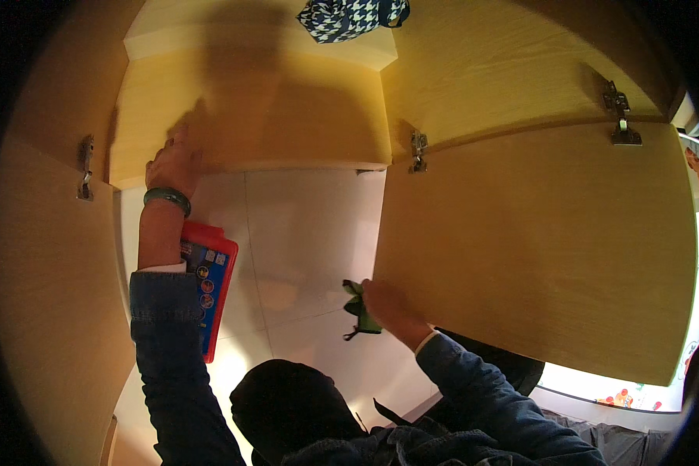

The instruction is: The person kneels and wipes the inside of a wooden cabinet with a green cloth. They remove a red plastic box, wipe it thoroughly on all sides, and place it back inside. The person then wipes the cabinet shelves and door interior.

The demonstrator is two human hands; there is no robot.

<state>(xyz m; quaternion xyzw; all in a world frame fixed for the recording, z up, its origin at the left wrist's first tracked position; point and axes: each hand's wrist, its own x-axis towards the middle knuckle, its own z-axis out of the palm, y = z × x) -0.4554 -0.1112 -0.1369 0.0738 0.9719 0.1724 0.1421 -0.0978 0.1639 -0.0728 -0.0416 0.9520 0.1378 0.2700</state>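
My left hand (173,162), with a dark bangle on its wrist, reaches over the front of the cabinet's bottom board (303,125). Its fingers are spread and nothing shows in them; whether they touch the wood I cannot tell. Below that wrist, a flat red plastic case (224,291) with a blue printed front rests on the floor, partly covered by my sleeve. My right hand (393,311) grips a small green fabric item (366,320) with black edging, apparently a pouch, above the floor tiles beside the right door. My fingers hide part of it.
The cabinet's right door (536,244) stands wide on metal hinges (418,151), close to my right arm. Its left door (52,279) is swung out too. A black-and-white houndstooth bag (349,17) sits deep inside the cabinet. Light tiles (309,244) cover the floor.
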